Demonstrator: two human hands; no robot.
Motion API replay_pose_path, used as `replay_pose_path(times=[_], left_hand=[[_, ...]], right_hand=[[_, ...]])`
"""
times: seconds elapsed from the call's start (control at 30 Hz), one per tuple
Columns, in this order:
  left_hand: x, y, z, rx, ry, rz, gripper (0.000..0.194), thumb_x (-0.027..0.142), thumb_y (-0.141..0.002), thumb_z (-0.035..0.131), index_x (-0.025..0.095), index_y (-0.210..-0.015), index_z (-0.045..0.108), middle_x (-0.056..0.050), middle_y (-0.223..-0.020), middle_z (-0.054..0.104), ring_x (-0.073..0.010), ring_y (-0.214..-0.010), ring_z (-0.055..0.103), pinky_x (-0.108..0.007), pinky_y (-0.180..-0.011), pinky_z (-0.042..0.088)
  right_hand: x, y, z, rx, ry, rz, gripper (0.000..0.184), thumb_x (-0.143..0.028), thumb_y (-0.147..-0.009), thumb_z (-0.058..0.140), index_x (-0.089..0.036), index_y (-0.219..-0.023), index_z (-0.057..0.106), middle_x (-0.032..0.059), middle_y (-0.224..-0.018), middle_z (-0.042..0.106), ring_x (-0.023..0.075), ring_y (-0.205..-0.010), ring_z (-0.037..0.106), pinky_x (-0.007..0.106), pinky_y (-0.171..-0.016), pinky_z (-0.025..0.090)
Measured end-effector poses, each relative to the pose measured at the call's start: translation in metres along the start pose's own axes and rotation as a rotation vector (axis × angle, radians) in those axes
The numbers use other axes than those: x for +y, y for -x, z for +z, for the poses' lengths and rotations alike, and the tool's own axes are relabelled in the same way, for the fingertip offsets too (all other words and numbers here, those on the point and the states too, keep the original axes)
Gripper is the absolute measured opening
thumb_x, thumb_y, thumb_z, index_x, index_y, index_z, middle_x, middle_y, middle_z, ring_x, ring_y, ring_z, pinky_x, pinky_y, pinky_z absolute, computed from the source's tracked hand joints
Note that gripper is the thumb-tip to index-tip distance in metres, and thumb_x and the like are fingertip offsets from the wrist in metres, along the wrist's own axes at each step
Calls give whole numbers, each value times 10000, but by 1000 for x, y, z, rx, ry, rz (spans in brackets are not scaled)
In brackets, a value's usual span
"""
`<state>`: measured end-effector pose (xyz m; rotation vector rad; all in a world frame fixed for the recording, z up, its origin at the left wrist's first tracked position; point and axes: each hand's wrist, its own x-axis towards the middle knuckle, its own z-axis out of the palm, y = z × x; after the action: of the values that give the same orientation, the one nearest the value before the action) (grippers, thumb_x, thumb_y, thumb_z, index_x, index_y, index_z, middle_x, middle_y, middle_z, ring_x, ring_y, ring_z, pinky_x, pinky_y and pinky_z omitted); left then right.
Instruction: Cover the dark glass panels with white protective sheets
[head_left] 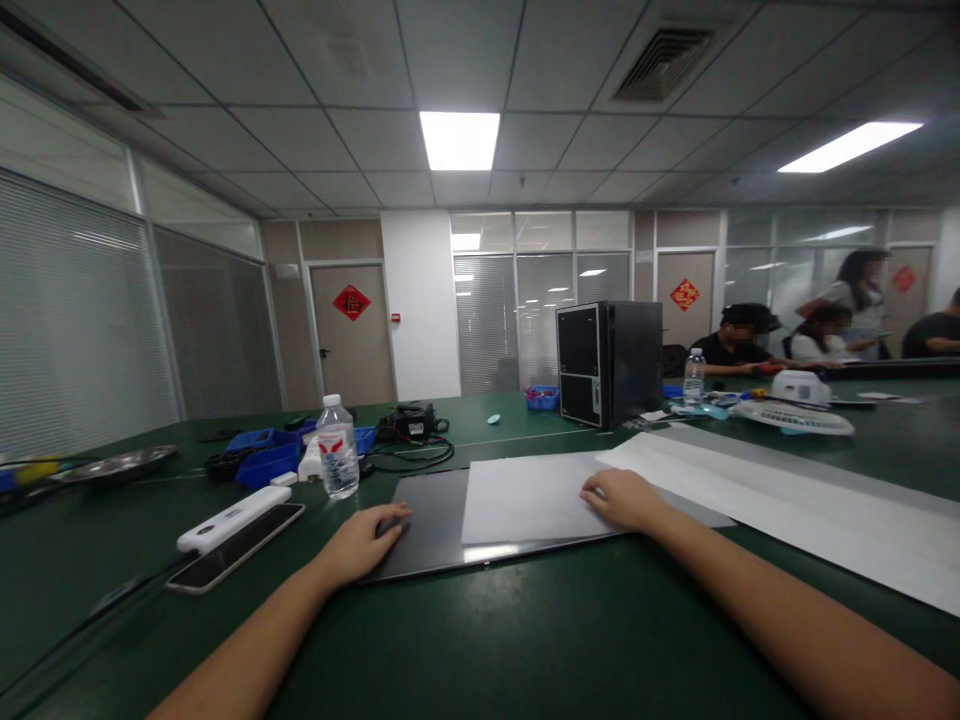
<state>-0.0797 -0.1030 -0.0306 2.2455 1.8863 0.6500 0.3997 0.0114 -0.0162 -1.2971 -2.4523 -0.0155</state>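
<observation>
My left hand (366, 540) lies at the left edge of a thin, flat dark grey panel (431, 510), with its thumb and fingers apart. On top of the panel is a smooth white sheet (525, 495). My right hand (626, 498) rests on the right part of this sheet, its fingers curled in. Whether those fingers pinch anything is hidden. A larger white sheet (787, 510) stretches off to the right, behind and beyond my right forearm.
Left on the green table (487, 640) are a phone (236, 548), a white power strip (234, 517), a water bottle (337, 447), blue bins (268, 462) and a black adapter (409, 422). A computer case (611, 365) stands behind; a white fan (795, 415) lies right. Several people sit or stand far right.
</observation>
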Motion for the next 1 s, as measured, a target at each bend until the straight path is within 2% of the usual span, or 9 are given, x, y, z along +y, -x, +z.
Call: replay_pose_path(times=[0.07, 0.17, 0.3, 0.43, 0.6, 0.73, 0.87, 0.93, 1.0], left_hand=[[-1, 1, 0, 1, 3, 15, 376, 423, -993, 620, 225, -1312, 645, -87, -1474, 601, -275, -1367, 555, -579, -1191, 379], [-1, 1, -1, 6, -1, 33, 374, 420, -995, 617, 227, -1314, 644, -86, -1475, 601, -276, -1375, 548, -583, -1198, 367], [1, 0, -1, -1, -12, 49, 377, 429, -995, 614, 229, -1313, 645, -86, -1469, 607, -276, -1374, 550, -582, -1202, 362], [3, -1, -1, -11, -13, 51, 383, 427, -993, 618, 229, -1320, 640, -85, -1470, 607, -277, -1373, 551, -584, -1204, 359], [6, 0, 0, -13, -22, 31, 397, 454, -996, 604, 232, -1323, 641, -85, -1464, 612, -282, -1392, 533, -595, -1221, 323], [10, 3, -1, -6, -18, 17, 436, 508, -1018, 541, 227, -1339, 631, -89, -1440, 629, -277, -1370, 553, -587, -1201, 352], [13, 3, 0, 2, -30, 17, 433, 494, -1002, 579, 229, -1341, 629, -90, -1463, 610, -277, -1366, 555, -572, -1192, 374], [13, 1, 2, 6, -45, 7, 413, 468, -987, 616, 230, -1324, 640, -89, -1477, 599, -281, -1374, 546, -580, -1198, 365], [11, -2, 5, 18, -55, -12, 404, 451, -981, 630, 229, -1318, 642, -88, -1480, 594, -283, -1371, 548, -580, -1193, 374]], right_hand=[[4, 4, 1, -39, -16, -32, 439, -464, -962, 512, -168, -1140, 783, 166, -1195, 758, 332, -1146, 681, 458, -1051, 466], [-4, 5, 2, -78, -68, -113, 511, -525, -990, 463, -192, -1269, 732, 119, -1332, 710, 282, -1234, 646, 399, -1099, 449], [-20, 1, 1, -42, -91, -130, 560, -573, -1003, 429, -227, -1376, 664, 81, -1440, 644, 252, -1316, 594, 370, -1135, 422], [-18, -2, 0, 15, 2, -13, 517, -493, -1002, 425, -186, -1308, 706, 138, -1351, 695, 310, -1247, 630, 440, -1094, 439], [-14, 2, -1, -42, 100, 4, 393, -468, -938, 534, -217, -1084, 799, 126, -1137, 781, 307, -1071, 701, 393, -949, 500], [-27, 4, -1, -61, 115, -68, 396, -470, -952, 513, -234, -1097, 797, 108, -1129, 783, 289, -1081, 698, 370, -952, 492], [-35, 4, -1, -74, 101, -125, 374, -477, -960, 517, -276, -1121, 789, 53, -1152, 782, 248, -1111, 689, 330, -1003, 467], [-30, 2, -2, -48, 109, -83, 386, -476, -971, 505, -273, -1156, 777, 54, -1191, 771, 248, -1140, 677, 332, -1023, 456], [-19, 0, -4, -2, 136, 20, 412, -457, -994, 473, -239, -1199, 756, 97, -1228, 752, 273, -1173, 661, 371, -1032, 454]])
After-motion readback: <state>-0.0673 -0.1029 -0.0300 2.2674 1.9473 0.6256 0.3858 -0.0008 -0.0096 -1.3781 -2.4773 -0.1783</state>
